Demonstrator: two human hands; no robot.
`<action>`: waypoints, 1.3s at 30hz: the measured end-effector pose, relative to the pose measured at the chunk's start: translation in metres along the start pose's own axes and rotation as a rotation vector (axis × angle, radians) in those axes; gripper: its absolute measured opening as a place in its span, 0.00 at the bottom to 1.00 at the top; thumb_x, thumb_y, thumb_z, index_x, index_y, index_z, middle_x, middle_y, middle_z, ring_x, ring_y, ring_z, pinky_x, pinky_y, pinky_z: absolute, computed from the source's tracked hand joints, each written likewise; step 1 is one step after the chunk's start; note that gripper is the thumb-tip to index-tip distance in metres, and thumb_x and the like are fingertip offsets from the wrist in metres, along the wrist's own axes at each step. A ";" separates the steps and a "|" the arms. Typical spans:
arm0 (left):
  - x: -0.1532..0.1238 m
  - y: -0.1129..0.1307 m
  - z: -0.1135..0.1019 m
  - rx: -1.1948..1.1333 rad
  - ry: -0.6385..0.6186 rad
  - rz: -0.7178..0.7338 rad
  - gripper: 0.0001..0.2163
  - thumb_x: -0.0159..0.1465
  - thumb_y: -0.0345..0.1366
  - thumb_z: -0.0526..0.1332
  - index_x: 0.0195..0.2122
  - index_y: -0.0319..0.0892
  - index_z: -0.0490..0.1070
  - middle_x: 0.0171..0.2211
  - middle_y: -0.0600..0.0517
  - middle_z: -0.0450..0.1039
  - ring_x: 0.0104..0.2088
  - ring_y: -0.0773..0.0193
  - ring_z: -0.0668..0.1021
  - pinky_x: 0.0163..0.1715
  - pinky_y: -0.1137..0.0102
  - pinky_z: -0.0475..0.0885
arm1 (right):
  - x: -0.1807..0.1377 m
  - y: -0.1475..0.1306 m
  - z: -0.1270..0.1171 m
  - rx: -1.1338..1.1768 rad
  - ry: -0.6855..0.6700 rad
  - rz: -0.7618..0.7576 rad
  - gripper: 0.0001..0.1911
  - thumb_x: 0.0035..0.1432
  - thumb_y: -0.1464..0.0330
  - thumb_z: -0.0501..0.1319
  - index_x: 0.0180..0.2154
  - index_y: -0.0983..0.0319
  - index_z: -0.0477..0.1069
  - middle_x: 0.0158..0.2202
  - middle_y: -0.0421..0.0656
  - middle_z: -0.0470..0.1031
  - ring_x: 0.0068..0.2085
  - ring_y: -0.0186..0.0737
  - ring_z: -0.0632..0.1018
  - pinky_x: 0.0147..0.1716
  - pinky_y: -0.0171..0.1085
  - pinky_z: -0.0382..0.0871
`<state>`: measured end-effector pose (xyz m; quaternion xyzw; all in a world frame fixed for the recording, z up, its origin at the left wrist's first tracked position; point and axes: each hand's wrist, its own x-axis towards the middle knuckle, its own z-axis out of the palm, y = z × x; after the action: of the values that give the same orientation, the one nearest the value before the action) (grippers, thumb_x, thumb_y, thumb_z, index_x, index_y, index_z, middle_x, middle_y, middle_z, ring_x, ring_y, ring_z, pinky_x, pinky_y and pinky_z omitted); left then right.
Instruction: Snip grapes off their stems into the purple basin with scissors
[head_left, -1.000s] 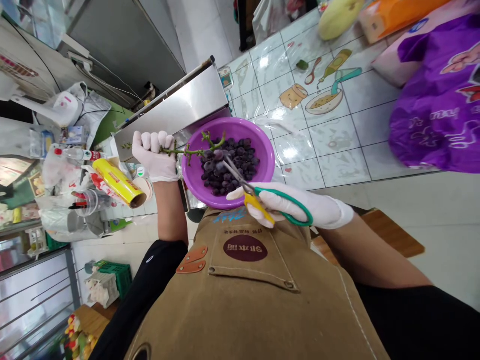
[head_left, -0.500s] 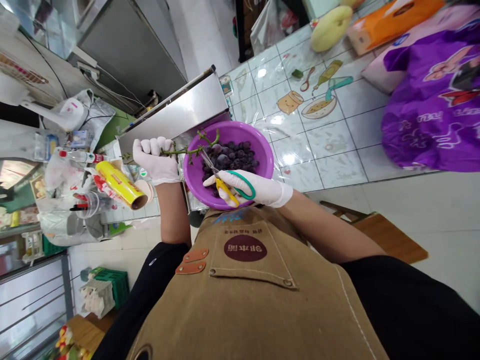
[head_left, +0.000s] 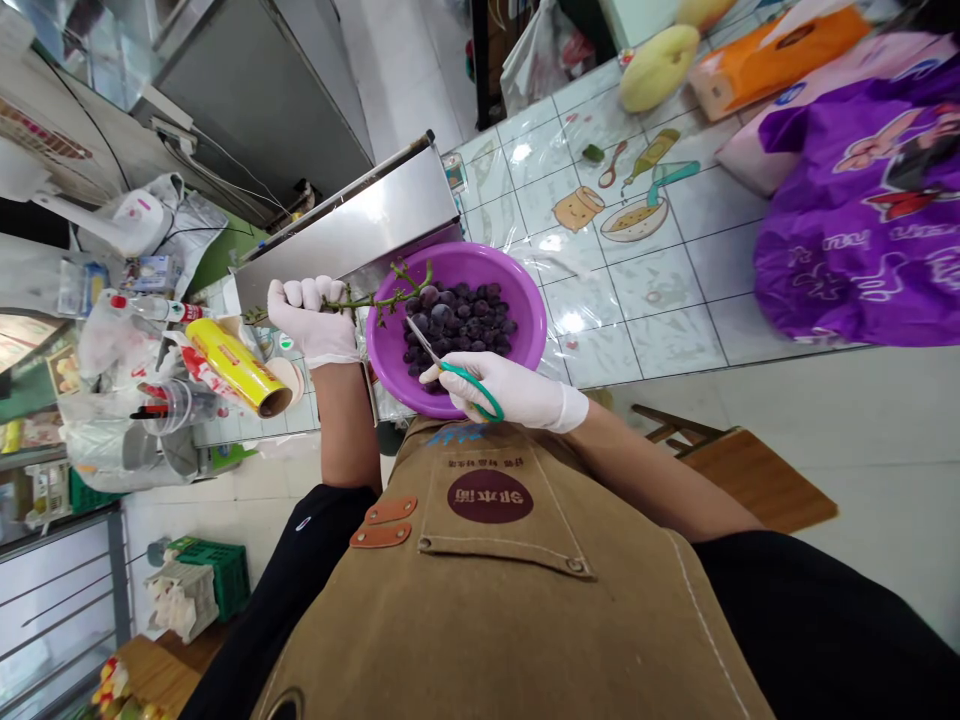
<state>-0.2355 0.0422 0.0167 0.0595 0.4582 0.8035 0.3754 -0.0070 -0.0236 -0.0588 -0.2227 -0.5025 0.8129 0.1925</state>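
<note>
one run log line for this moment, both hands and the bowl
left hand: gloved, grips green stem | right hand: gloved, holds green-handled scissors | purple bowl: dark grapes inside, stem reaching over rim

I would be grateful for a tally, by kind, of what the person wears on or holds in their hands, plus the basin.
White gloves: 2
Scissors, in the right hand: 1
Grape stem, in the left hand: 1
Purple basin: 1
Total: 5

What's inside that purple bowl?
Dark grapes lie in the purple bowl, and a green stem in the left hand extends over it. The grapes cover the bottom beneath; the right hand hides part of the rim.
</note>
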 end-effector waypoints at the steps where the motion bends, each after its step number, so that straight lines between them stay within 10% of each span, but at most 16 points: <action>1: 0.000 0.000 0.000 -0.004 -0.001 0.010 0.22 0.78 0.37 0.44 0.28 0.46 0.31 0.19 0.61 0.28 0.17 0.69 0.44 0.20 0.68 0.49 | -0.004 0.001 -0.001 0.027 -0.015 0.010 0.37 0.67 0.35 0.60 0.49 0.64 0.71 0.27 0.34 0.67 0.25 0.31 0.67 0.25 0.34 0.61; 13: -0.020 0.006 0.002 -0.032 -0.128 0.198 0.23 0.80 0.40 0.42 0.27 0.45 0.31 0.21 0.60 0.26 0.20 0.67 0.40 0.19 0.69 0.48 | -0.013 0.004 -0.010 -0.008 -0.046 -0.024 0.39 0.71 0.35 0.54 0.56 0.63 0.70 0.33 0.38 0.69 0.29 0.34 0.71 0.30 0.37 0.66; 25: 0.057 0.000 -0.062 0.092 -0.372 0.428 0.36 0.73 0.55 0.62 0.25 0.44 0.35 0.21 0.58 0.30 0.23 0.65 0.48 0.24 0.73 0.62 | -0.042 -0.005 -0.021 -0.289 -0.087 0.029 0.37 0.71 0.39 0.58 0.58 0.65 0.72 0.36 0.42 0.74 0.35 0.38 0.73 0.37 0.38 0.68; 34: 0.061 -0.003 -0.065 0.065 -0.524 0.480 0.36 0.67 0.40 0.70 0.24 0.43 0.35 0.22 0.58 0.29 0.24 0.64 0.45 0.24 0.72 0.60 | -0.042 -0.016 -0.034 -0.485 -0.028 -0.004 0.32 0.71 0.46 0.59 0.60 0.63 0.76 0.47 0.48 0.82 0.42 0.45 0.78 0.44 0.41 0.71; 39: 0.052 0.003 -0.054 -0.062 -0.463 0.359 0.30 0.74 0.34 0.57 0.22 0.44 0.34 0.22 0.59 0.26 0.24 0.64 0.42 0.23 0.71 0.57 | -0.042 -0.015 -0.036 -0.373 -0.050 -0.047 0.32 0.73 0.44 0.59 0.59 0.63 0.76 0.40 0.45 0.79 0.39 0.42 0.76 0.41 0.39 0.71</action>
<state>-0.2980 0.0381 -0.0243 0.3097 0.3177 0.8357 0.3236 0.0488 -0.0135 -0.0521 -0.2226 -0.6540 0.7063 0.1543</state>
